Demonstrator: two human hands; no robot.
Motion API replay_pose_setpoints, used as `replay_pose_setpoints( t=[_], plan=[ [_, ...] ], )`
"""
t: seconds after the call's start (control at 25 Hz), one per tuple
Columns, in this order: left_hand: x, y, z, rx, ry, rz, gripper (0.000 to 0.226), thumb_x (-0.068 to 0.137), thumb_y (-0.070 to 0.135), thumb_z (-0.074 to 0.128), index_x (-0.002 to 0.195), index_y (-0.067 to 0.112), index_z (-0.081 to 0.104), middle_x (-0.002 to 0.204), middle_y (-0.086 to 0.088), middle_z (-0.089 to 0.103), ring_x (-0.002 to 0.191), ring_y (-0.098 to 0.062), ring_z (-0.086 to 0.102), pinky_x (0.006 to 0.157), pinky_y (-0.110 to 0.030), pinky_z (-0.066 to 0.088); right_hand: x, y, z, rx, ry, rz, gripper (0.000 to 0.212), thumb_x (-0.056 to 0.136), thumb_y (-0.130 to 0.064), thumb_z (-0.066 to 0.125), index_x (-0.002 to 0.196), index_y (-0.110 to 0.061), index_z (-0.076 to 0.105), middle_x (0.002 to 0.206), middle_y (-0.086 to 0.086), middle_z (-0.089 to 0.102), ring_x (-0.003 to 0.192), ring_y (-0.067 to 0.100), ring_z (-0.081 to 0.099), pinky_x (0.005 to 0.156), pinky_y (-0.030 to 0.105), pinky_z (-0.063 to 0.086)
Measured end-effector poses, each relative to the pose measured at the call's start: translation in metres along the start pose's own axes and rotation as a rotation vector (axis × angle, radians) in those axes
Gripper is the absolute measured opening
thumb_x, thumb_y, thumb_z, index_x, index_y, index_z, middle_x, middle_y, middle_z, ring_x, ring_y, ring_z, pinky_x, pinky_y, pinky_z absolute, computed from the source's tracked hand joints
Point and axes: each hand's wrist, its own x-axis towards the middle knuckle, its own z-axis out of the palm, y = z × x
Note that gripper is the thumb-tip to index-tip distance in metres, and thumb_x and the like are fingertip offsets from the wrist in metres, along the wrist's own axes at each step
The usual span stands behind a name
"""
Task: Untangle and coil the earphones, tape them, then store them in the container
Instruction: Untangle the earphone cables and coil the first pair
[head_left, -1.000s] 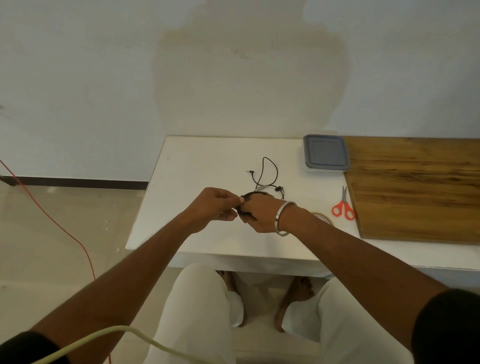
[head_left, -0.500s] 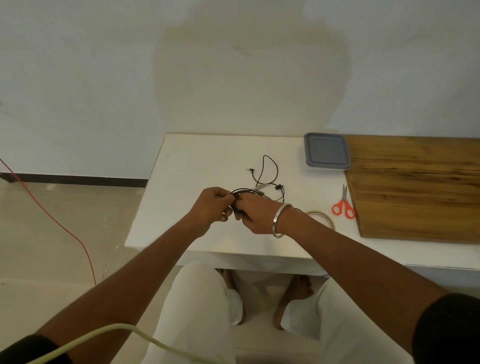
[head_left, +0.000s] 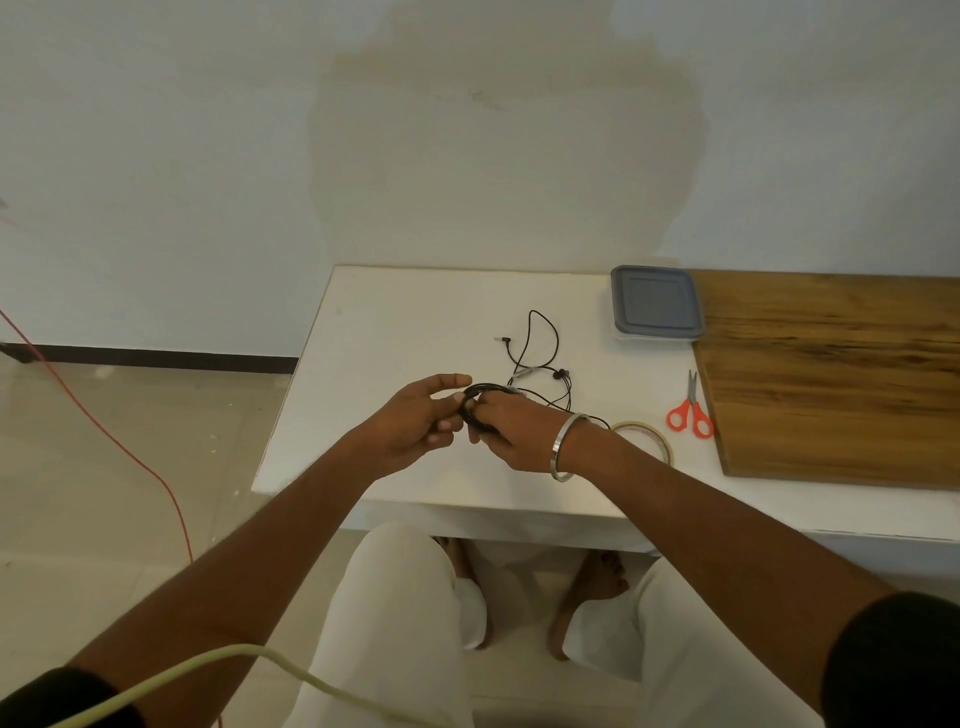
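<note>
Earphones (head_left: 540, 358), black cable, partly coiled: small loop bundle held between both hands above the worktop's (head_left: 395, 332) near-middle, the loose rest trailing away toward the wall. Loose run goes far and slightly right, loops back, with the jack plug tip pointing left on the white surface; earbuds lie just right of the coil. Coil's plane roughly upright, long axis running left-right between the hands. Left hand (head_left: 415, 421) pinches the coil's left side, thumb out on top, fingers curled under. Right hand (head_left: 511, 431) grips the coil's right side, fingers wrapped; steel bangle (head_left: 563, 447) on that wrist.

Container (head_left: 655, 302), grey lid on, sits at far right of the white top, touching the wooden board (head_left: 841, 374). Red-handled scissors (head_left: 690, 410) beside the board's left edge, blades pointing away. Tape roll (head_left: 647, 439) lying flat near the right wrist, partly hidden by the forearm.

Worktop white, low, pushed against a pale wall with a big discoloured patch. Tiled floor, red wire on the left, dark skirting. Person seated, white trousers, bare feet under the worktop. Pale green cable crosses bottom left.
</note>
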Motion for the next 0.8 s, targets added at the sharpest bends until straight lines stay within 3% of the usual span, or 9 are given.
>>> replay_pose_setpoints(
  t=[0.16,0.32,0.4,0.6,0.8],
  plan=[
    [0.002,-0.001,0.001,-0.006,-0.014,-0.001,0.029,0.097,0.0,0.042,0.115,0.009,0.063,0.082,-0.004,0.06,0.052,-0.009,0.04,0.045,-0.019,0.032,0.0,0.001,0.002,-0.047,-0.001,-0.016,0.018,0.094,-0.014,0.042,0.098,-0.01,0.058,0.1,0.005,0.061,0.088,0.021,0.058,0.086,0.035,0.049],
    [0.0,0.0,0.002,0.054,-0.053,0.046,0.026,0.086,0.022,0.07,0.109,0.012,0.072,0.082,-0.003,0.058,0.057,-0.01,0.044,0.048,-0.02,0.037,0.003,0.003,0.001,-0.074,-0.014,-0.014,0.015,0.092,-0.012,0.044,0.096,-0.012,0.058,0.098,0.0,0.059,0.086,0.015,0.055,0.083,0.028,0.048],
    [0.0,0.0,0.001,0.13,-0.026,0.052,0.031,0.079,0.018,0.076,0.109,0.014,0.073,0.083,-0.005,0.06,0.06,-0.01,0.048,0.051,-0.02,0.04,0.003,0.004,0.001,-0.071,-0.012,-0.021,0.015,0.091,-0.01,0.045,0.095,-0.012,0.059,0.097,0.0,0.059,0.083,0.014,0.053,0.08,0.024,0.045],
    [0.003,-0.003,0.004,0.187,0.036,0.076,0.022,0.085,0.006,0.069,0.104,0.016,0.074,0.075,-0.005,0.06,0.058,-0.011,0.048,0.055,-0.021,0.044,0.003,0.004,0.004,-0.071,-0.019,0.011,0.016,0.093,-0.011,0.043,0.097,-0.011,0.059,0.1,0.004,0.06,0.083,0.014,0.052,0.078,0.023,0.043],
    [0.008,-0.012,0.02,0.339,0.214,0.167,0.019,0.091,0.006,0.057,0.094,0.016,0.073,0.059,-0.001,0.059,0.049,-0.01,0.048,0.054,-0.021,0.044,0.003,0.005,0.007,-0.072,-0.04,0.042,0.018,0.093,-0.008,0.043,0.1,-0.007,0.059,0.101,0.004,0.061,0.087,0.017,0.055,0.076,0.019,0.037]
  ],
)
